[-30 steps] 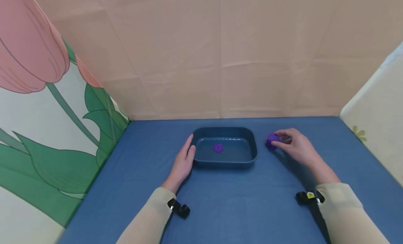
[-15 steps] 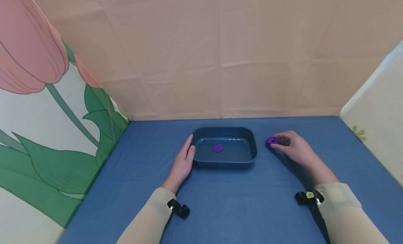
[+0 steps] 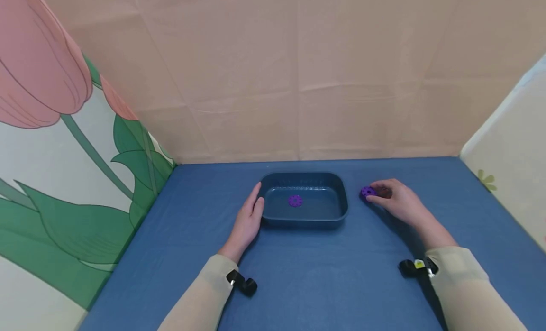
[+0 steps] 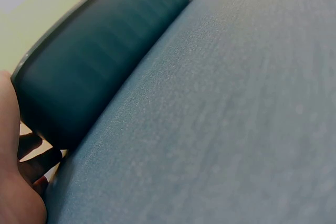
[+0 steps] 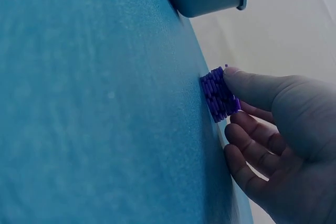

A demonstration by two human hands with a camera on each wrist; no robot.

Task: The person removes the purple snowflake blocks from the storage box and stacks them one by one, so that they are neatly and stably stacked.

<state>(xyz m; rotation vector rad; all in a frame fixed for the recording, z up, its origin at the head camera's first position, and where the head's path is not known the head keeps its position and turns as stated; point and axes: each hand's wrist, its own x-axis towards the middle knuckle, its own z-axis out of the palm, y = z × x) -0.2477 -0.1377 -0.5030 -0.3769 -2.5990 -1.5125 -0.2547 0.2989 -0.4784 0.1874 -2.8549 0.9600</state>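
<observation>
A dark blue rectangular tray (image 3: 304,222) stands on the blue cloth with one flat purple notched disc (image 3: 295,201) lying inside it. My left hand (image 3: 245,221) rests against the tray's left end, thumb and fingers extended along its wall. To the right of the tray, my right hand (image 3: 400,201) pinches a short stack of purple notched discs (image 5: 216,94) between thumb and fingers. That stack is at the cloth, its round top face tipped up in the head view. In the right wrist view the layers show edge-on, and the thumb (image 5: 254,86) covers part of them.
Blue cloth (image 3: 324,279) covers the table around the tray. A beige sheet (image 3: 298,84) hangs behind the far edge. Flower-printed panels stand at the left (image 3: 64,188) and right (image 3: 520,146). Each wrist carries a small black camera.
The purple stack has tipped in my right hand, so its round face now shows upward, and that hand has shifted slightly left. My left hand and the tray stay in place.
</observation>
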